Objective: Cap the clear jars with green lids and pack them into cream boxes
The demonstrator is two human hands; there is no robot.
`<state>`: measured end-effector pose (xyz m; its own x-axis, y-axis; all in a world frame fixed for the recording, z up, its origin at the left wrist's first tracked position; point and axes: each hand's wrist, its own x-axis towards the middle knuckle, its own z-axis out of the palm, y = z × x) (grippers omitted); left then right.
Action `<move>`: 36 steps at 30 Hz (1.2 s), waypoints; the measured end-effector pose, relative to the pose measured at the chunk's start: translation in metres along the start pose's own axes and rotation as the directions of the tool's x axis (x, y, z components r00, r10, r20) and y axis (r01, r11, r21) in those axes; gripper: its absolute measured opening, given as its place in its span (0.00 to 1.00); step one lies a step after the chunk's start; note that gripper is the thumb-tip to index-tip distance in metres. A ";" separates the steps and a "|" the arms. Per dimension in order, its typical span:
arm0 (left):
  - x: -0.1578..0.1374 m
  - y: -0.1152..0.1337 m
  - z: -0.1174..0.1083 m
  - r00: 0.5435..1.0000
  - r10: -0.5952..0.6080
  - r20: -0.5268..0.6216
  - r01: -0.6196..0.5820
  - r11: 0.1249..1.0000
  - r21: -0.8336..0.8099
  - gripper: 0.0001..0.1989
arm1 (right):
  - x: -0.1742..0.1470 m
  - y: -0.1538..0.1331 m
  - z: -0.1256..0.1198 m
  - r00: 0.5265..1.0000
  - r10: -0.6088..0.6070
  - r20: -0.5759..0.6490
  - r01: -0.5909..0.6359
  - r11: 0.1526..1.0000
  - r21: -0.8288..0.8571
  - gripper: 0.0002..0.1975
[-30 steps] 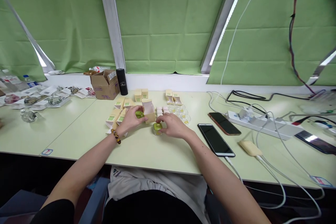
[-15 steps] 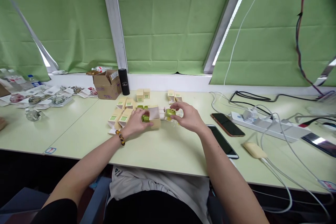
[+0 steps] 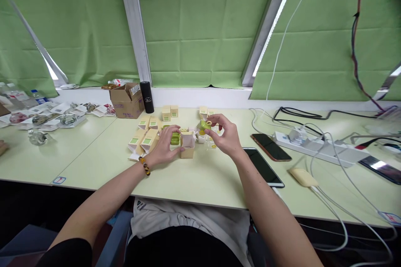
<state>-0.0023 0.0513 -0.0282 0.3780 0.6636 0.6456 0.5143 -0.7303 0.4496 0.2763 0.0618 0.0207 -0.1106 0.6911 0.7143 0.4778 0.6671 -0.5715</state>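
A small cream cardboard box (image 3: 187, 152) stands upright with its top open, in front of me. My left hand (image 3: 164, 146) curves around its left side, thumb at the front edge and fingers behind. Between the thumb and fingers of my right hand (image 3: 224, 135), a small green object (image 3: 205, 125) with a yellowish loop on top is pinched above the table, to the right of the box. Several glossy green pieces (image 3: 175, 138) lie just beyond my left hand. Clear and yellow small items (image 3: 213, 144) rest below my right hand, too small to make out.
Cream boxes (image 3: 150, 139) stand left of my hand, more (image 3: 171, 112) farther back. A carton (image 3: 127, 100) and black cylinder (image 3: 146, 96) stand at the back. Right are a tablet (image 3: 263, 167), phone (image 3: 271, 147), power strip (image 3: 316, 148) and cables. Another person's hand (image 3: 3, 147) shows far left.
My right hand has lifted the green object slightly and tilted it. The open box has come a little toward me and now stands more upright, with my left hand's grip loosened.
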 end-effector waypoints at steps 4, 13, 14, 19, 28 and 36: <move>-0.001 0.005 0.001 0.994 0.111 0.024 -0.111 0.994 0.021 0.12 | 0.000 0.000 0.004 1.000 -0.005 -0.013 0.007 0.995 0.103 0.17; 0.001 -0.004 0.022 0.993 -0.112 -0.031 0.108 0.988 -0.110 0.18 | -0.008 -0.016 0.019 0.998 -0.021 0.064 0.004 0.967 0.254 0.18; 0.002 -0.003 0.022 0.991 -0.128 -0.032 0.123 0.983 -0.134 0.17 | -0.010 -0.018 0.021 0.996 -0.020 0.082 -0.003 0.965 0.263 0.18; 0.004 0.002 0.020 0.988 -0.153 -0.017 0.144 0.955 -0.258 0.15 | -0.016 -0.017 0.035 0.981 -0.033 0.193 -0.020 0.964 0.265 0.17; 0.003 -0.014 0.022 0.967 -0.254 -0.012 0.226 0.880 -0.417 0.21 | -0.017 -0.008 0.036 0.963 -0.022 0.268 -0.005 0.995 0.098 0.19; 0.007 -0.010 0.015 0.972 -0.233 0.020 0.213 0.849 -0.483 0.33 | -0.016 -0.008 0.031 0.947 -0.024 0.319 0.042 0.998 -0.048 0.17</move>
<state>0.0063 0.0655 -0.0377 0.2631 0.8186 0.5106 0.1451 -0.5568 0.8179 0.2473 0.0541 0.0013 -0.3947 0.7274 0.5613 0.5138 0.6813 -0.5215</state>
